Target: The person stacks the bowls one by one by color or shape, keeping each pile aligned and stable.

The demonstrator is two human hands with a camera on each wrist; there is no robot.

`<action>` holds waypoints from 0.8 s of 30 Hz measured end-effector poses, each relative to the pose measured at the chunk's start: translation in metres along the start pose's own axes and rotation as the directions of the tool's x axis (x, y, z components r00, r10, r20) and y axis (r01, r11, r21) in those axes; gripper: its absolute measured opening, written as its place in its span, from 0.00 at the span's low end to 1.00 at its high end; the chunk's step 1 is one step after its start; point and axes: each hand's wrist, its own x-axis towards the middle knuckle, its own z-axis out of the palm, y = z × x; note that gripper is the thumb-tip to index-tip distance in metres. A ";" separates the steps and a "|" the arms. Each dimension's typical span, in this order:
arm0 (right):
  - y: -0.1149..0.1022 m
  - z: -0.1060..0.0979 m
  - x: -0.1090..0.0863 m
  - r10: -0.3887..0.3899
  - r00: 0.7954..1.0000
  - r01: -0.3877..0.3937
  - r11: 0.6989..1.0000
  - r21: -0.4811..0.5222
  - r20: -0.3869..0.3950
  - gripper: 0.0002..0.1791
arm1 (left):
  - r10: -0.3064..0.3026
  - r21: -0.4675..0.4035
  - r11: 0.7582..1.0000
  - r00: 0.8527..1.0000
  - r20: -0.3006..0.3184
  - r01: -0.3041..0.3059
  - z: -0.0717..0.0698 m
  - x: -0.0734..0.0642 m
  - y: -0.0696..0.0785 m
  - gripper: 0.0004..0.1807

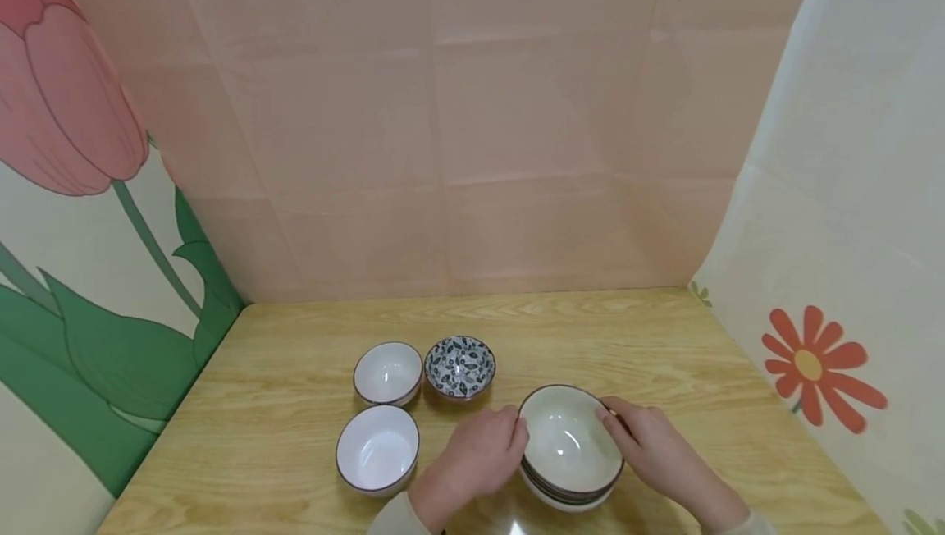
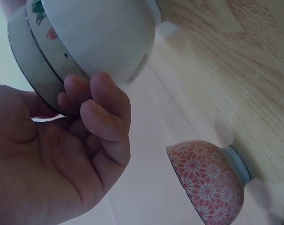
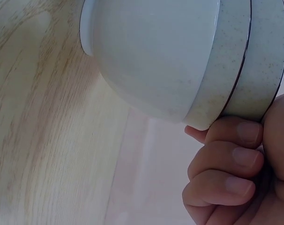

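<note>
A nested stack of bowls stands at the front of the table, right of centre; its top bowl is cream inside with a dark rim. The left hand grips the stack's left side, and the right hand grips its right rim with the thumb on the edge. In the left wrist view, curled fingers lie against the upper bowls, above a plain white lowest bowl. The right wrist view shows fingers under two speckled, dark-rimmed bowls. The lowest bowl's foot appears to meet the table.
Left of the stack are a white bowl, another white bowl behind it, and a bowl with dark leaf patterning. A red flower-patterned bowl exterior shows in the left wrist view. Cloth-like walls border the wooden table.
</note>
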 end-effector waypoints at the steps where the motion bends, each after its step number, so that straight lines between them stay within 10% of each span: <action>1: 0.000 0.000 0.000 -0.004 1.000 0.004 1.000 0.001 -0.001 0.08 | -0.002 -0.008 1.000 1.000 -0.001 0.002 0.000 0.000 -0.001 0.21; 12: -0.003 -0.024 0.016 0.085 0.978 -0.092 0.995 0.027 0.190 0.20 | -0.011 -0.142 0.990 0.998 0.054 0.019 -0.014 -0.016 -0.016 0.29; 24: -0.053 -0.054 0.090 -0.090 0.975 0.113 0.988 -0.105 0.204 0.20 | -0.004 -0.187 0.982 1.000 -0.012 0.002 -0.060 -0.050 -0.035 0.27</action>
